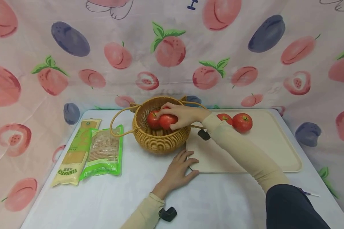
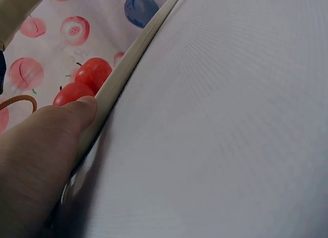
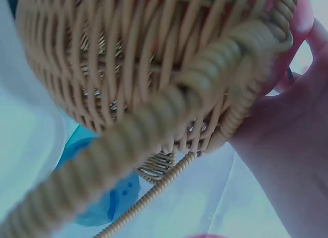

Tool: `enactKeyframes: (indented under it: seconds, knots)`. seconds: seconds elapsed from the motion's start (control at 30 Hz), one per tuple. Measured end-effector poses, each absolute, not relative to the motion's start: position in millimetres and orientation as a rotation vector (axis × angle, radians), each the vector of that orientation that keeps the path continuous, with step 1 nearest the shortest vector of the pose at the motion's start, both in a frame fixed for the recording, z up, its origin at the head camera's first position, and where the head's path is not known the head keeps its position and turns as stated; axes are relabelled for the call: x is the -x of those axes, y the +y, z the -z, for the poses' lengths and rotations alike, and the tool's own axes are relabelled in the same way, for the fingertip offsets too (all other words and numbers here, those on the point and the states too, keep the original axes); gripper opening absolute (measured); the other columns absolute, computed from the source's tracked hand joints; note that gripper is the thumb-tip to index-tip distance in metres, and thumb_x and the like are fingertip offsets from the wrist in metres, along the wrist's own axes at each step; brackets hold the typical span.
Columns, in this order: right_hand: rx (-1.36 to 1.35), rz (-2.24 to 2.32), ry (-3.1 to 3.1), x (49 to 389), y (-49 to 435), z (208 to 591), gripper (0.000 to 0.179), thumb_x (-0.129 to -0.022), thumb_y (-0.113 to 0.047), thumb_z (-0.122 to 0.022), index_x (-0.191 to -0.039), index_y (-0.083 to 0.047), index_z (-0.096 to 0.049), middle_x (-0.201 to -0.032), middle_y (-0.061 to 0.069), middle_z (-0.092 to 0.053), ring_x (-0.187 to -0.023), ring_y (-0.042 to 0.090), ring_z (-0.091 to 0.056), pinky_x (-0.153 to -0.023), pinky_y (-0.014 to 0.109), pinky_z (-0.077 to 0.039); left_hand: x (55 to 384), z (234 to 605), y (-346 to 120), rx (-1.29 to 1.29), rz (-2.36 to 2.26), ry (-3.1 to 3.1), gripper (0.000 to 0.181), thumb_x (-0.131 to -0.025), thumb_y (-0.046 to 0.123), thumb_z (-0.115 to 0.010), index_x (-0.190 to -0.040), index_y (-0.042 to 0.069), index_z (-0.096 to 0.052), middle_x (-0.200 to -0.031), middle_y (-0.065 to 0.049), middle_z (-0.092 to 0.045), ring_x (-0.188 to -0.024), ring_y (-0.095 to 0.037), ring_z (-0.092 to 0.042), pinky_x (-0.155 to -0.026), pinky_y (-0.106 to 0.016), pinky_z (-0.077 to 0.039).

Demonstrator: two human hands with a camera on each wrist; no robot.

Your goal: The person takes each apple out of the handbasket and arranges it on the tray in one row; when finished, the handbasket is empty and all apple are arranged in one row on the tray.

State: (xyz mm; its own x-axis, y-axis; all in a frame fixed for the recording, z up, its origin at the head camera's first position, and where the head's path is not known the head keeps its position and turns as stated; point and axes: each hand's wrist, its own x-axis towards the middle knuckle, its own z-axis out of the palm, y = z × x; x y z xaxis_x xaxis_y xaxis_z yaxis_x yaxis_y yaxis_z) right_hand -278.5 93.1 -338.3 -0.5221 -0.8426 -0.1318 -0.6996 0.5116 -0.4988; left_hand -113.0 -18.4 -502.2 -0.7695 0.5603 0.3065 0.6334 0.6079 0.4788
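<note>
Head cam: R hand [image 1: 186, 115] grips apple [image 1: 168, 122] in basket [image 1: 160, 143], handles [image 1: 111, 126] pointing L/R.

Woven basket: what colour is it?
The basket is golden tan; it shows best in the head view.

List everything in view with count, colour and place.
table: one, white, centre
backdrop: one, pink, behind
wicker basket: one, tan, table's rear
tray: one, cream, right of basket
apples: four visible, red, two in basket, two on tray
food packets: two, yellow and green, left
thin tool: one, purple-silver, right
wrist cameras: two, black, wrists
sleeves: two cream, one navy, arms
left hand: one, bare, on tray's edge
right hand: one, bare, gripping apple in basket
</note>
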Motion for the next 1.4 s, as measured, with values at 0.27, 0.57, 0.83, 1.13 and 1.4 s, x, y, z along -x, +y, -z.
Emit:
enactKeyframes:
  seconds: [0.27, 0.57, 0.83, 1.13, 1.4]
  knots:
    - [1.282, 0.645, 2.423, 276.0, 101.9, 338.6, 0.053, -0.081, -0.029, -0.060, -0.131, -0.039, -0.046, -0.140, -0.009, -0.028, -0.116, 0.015, -0.047, -0.093, 0.039, -0.047, 114.1, 503.4, -18.6, 1.006, 0.883, -2.714, 0.036, -0.091, 0.047, -0.056, -0.119, 0.026, -0.059, -0.141, -0.003, -0.045, -0.139, -0.031, -0.033, -0.113, -0.047, -0.031]
    - [1.273, 0.733, 2.456, 268.6, 107.8, 339.7, 0.053, -0.080, -0.028, -0.061, -0.131, -0.036, -0.047, -0.143, -0.011, -0.025, -0.118, 0.015, -0.045, -0.093, 0.042, -0.047, 112.0, 501.0, -18.9, 1.011, 0.879, -2.710, 0.036, -0.090, 0.047, -0.057, -0.119, 0.026, -0.059, -0.141, -0.004, -0.046, -0.138, -0.032, -0.033, -0.112, -0.048, -0.031]
    - [1.282, 0.816, 2.522, 265.4, 116.6, 337.7, 0.050, -0.084, -0.032, -0.060, -0.130, -0.043, -0.044, -0.145, -0.009, -0.026, -0.117, 0.016, -0.046, -0.093, 0.043, -0.048, 112.6, 500.6, -17.7, 0.998, 0.866, -2.723, 0.036, -0.091, 0.048, -0.056, -0.119, 0.027, -0.059, -0.141, -0.002, -0.045, -0.139, -0.031, -0.033, -0.112, -0.048, -0.032]
    - [1.219, 1.013, 2.531, 258.6, 125.9, 337.9, 0.050, -0.086, -0.036, -0.064, -0.131, -0.045, -0.043, -0.149, -0.003, -0.025, -0.122, 0.019, -0.045, -0.096, 0.050, -0.046, 112.3, 502.7, -17.8, 1.001, 0.864, -2.713, 0.036, -0.091, 0.049, -0.055, -0.120, 0.028, -0.058, -0.142, -0.002, -0.045, -0.138, -0.030, -0.033, -0.112, -0.048, -0.032]
    - [1.206, 1.124, 2.582, 257.3, 135.6, 335.0, 0.052, -0.085, -0.034, -0.066, -0.131, -0.043, -0.044, -0.147, -0.010, -0.028, -0.124, 0.021, -0.043, -0.095, 0.052, -0.046, 112.6, 503.5, -18.0, 1.002, 0.871, -2.722, 0.036, -0.091, 0.050, -0.054, -0.120, 0.029, -0.058, -0.142, -0.001, -0.044, -0.139, -0.029, -0.033, -0.111, -0.048, -0.033]
